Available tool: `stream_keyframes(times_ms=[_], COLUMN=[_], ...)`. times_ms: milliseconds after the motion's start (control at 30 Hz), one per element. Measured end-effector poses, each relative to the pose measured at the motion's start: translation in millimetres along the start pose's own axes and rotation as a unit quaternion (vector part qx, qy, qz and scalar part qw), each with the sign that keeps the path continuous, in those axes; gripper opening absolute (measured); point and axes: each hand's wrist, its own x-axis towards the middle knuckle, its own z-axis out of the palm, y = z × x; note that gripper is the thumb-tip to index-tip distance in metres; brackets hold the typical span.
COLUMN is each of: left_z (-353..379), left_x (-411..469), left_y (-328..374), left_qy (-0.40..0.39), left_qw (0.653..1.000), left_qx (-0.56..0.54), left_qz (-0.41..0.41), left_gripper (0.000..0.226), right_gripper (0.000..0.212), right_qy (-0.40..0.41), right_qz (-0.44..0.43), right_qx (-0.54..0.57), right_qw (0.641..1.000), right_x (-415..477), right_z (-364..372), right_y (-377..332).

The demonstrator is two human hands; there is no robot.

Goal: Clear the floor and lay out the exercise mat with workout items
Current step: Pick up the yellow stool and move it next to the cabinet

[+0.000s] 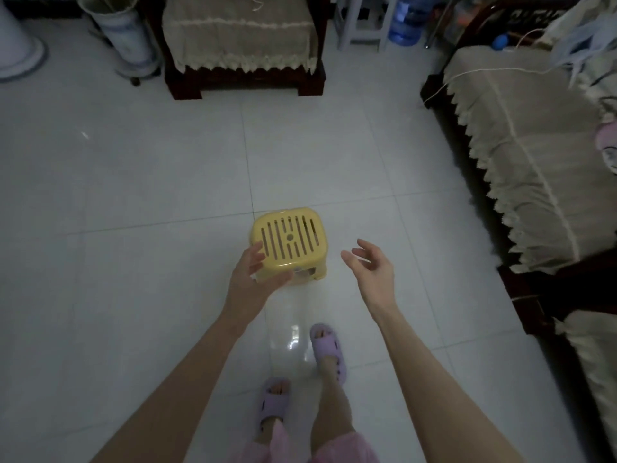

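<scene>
Left hand [253,279] cupped the yellow stool's [289,240] corner, fingers spread; right hand [370,267] hovered apart, spread too, so it could've tipped.

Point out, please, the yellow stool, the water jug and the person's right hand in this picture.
yellow stool [289,238]: head view, on the middle of its slotted seat.
water jug [405,23]: head view, on its blue body, top right of centre.
right hand [370,267]: head view, on the open palm.

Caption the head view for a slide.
Both hands, left and right, reach for a yellow stool on the tiled floor.
</scene>
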Motion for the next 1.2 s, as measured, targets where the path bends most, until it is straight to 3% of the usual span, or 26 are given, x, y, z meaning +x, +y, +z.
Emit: stream_keyframes(times_ms=[467, 767, 1000, 1133, 1200], left_z=[70.7, 71.6, 82.5, 89.0, 90.0], left_x=[142.0, 245.6, 330.1, 366.6, 386.9], left_y=[-48.7, -188.3, -312.7, -359.3, -388.3], left_qy=[0.134, 0.170, 0.173, 0.179, 0.179], left_qw=[0.987, 0.976, 0.978, 0.981, 0.981], left_qx=[-0.036, -0.037, -0.027, -0.004, 0.006], left_qz=[-0.079, -0.127, -0.114, -0.080, -0.078], left_gripper=[0.069, 0.080, 0.087, 0.073, 0.083], right_gripper=[0.050, 0.043, 0.070, 0.079, 0.085], right_qy=[-0.141, -0.171, -0.174, -0.171, -0.176], right_qz=[0.047, 0.049, 0.025, 0.013, 0.007], right_qx=[-0.078, -0.098, -0.126, -0.138, -0.145], right_qw=[0.986, 0.979, 0.976, 0.975, 0.974], right_x=[200.9, 297.1, 375.0, 413.5, 433.3], right_z=[20.4, 81.1, 129.9, 145.5, 152.6], right_y=[35.8, 155.6, 273.6, 320.4, 348.9])
